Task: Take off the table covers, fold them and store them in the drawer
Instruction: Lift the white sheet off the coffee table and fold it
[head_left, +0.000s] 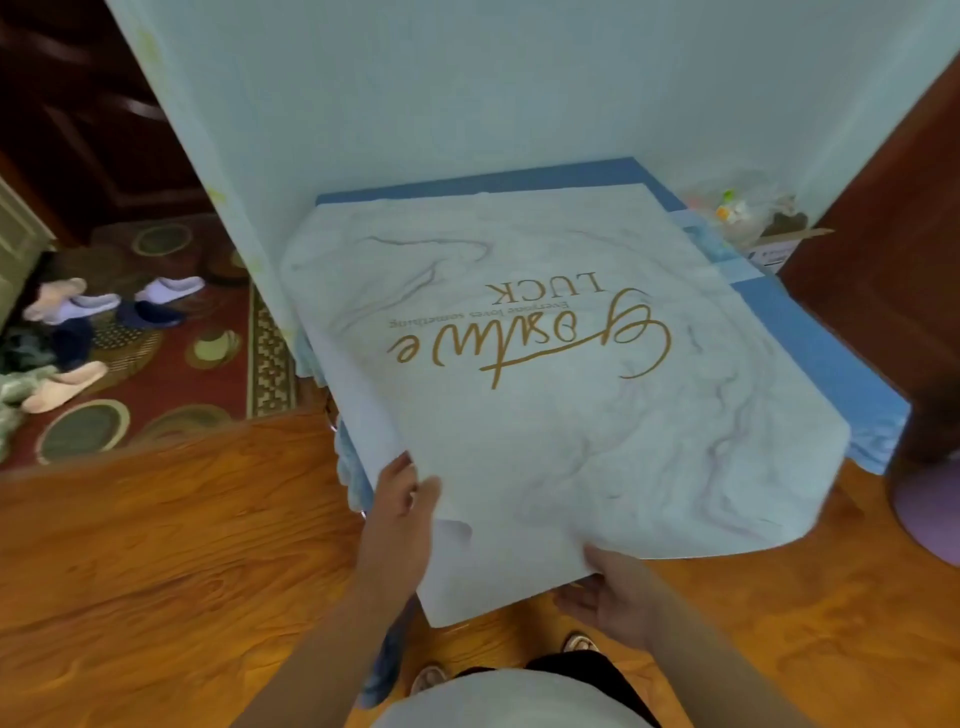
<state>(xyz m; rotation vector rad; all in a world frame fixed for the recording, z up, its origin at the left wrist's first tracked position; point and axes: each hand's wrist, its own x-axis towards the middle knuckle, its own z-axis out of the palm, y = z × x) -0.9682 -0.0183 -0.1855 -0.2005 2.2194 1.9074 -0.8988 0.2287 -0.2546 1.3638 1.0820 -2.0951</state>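
Nearest, the left hand (402, 501) pinches the marble-print cover (545, 374) at its near left edge and the right hand (605, 590) grips the near corner from below, probably to peel it off the blue under-cover (810, 332) it overhangs. At the table's far right corner sits a cardboard box (774, 247), holding what looks like a clear bag; no drawer shows.

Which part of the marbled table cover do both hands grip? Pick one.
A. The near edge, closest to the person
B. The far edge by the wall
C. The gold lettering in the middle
A: the left hand and right hand grip the marbled table cover at its near edge.
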